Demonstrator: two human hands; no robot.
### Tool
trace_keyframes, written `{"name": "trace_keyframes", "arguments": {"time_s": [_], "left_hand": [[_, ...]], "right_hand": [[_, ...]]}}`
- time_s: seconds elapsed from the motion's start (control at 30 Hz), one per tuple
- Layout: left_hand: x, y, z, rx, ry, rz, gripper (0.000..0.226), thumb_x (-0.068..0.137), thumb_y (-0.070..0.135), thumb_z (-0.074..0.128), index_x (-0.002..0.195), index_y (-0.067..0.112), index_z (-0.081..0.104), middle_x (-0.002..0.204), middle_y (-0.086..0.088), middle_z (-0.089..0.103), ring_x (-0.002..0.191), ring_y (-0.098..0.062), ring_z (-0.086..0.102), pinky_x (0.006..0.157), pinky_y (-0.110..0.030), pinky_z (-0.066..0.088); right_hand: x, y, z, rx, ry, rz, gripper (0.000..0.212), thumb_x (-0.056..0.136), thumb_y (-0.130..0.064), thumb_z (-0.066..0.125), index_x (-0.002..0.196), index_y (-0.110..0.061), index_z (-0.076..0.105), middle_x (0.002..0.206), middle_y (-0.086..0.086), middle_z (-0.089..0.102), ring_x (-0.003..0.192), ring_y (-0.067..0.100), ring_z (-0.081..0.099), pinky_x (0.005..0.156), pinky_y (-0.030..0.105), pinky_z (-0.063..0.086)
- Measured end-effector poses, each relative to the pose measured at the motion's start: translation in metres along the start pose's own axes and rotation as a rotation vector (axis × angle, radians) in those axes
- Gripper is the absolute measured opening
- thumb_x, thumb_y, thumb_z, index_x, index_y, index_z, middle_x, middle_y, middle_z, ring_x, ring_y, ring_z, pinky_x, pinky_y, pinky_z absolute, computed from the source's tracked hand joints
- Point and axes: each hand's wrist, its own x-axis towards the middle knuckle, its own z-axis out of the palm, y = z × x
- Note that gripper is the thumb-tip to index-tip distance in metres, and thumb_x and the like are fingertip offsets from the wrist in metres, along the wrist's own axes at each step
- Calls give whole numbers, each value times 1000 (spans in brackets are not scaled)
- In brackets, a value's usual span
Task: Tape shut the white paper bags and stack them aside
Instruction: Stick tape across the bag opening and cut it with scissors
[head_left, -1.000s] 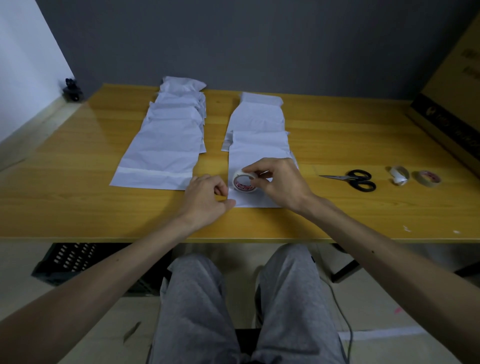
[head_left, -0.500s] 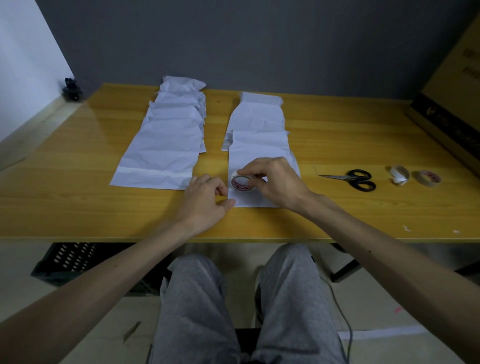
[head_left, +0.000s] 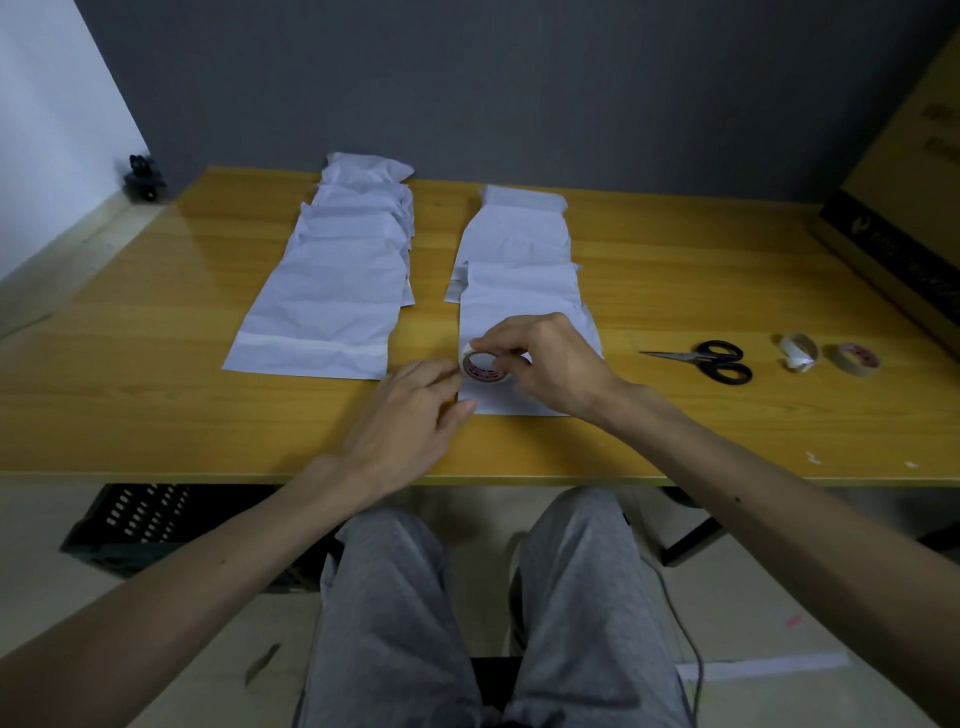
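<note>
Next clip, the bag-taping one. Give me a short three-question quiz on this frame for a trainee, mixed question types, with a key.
1. True or false: the scissors lie on top of a white bag.
2. Fill in: right of the scissors lie ___ spare rolls.
3. Multiple choice: the right hand grips A) the scissors B) a tape roll C) a pen.

Key
1. False: they lie on the bare table, right of the bags.
2. Two: one whitish, one red-printed.
3. B: it holds the roll over the nearest bag.
</note>
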Motion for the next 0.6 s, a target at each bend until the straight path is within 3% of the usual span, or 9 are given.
{"name": "trace_keyframes", "arguments": {"time_s": [0.2, 0.33, 0.5, 0.6], "left_hand": [[1, -2, -1, 136, -106, 31, 71, 92, 57, 13, 139, 19, 48, 148, 7, 43, 139, -10, 30, 109, -32, 27], [0, -4, -5, 259, -146, 81, 81, 89, 61, 1, 144, 19, 43, 151, 7, 40, 142, -9, 26, 109, -31, 24], [5, -9, -10, 278, -213, 118, 85, 85, 64, -5, 145, 24, 39, 152, 10, 36, 143, -8, 22, 111, -33, 24], [10, -11, -12, 278, -231, 128, 80, 86, 64, -2, 138, 27, 45, 149, 12, 41, 143, -10, 24, 110, -37, 26]], "right_hand": [[-1, 0, 1, 17, 0, 1, 31, 81, 12, 63, 106, -3, 72, 104, 10, 72, 95, 22, 67, 80, 14, 46], [0, 1, 1, 23, -7, 11, 29, 85, 6, 62, 110, -5, 71, 107, 9, 72, 98, 19, 65, 79, 2, 40], [-7, 2, 7, 71, 7, 44, 33, 85, 4, 63, 116, -9, 69, 96, -1, 66, 89, 15, 63, 81, 24, 51], [-10, 5, 8, 91, 24, 67, 35, 88, 4, 60, 118, -11, 67, 99, 5, 67, 90, 16, 63, 81, 23, 51]]}}
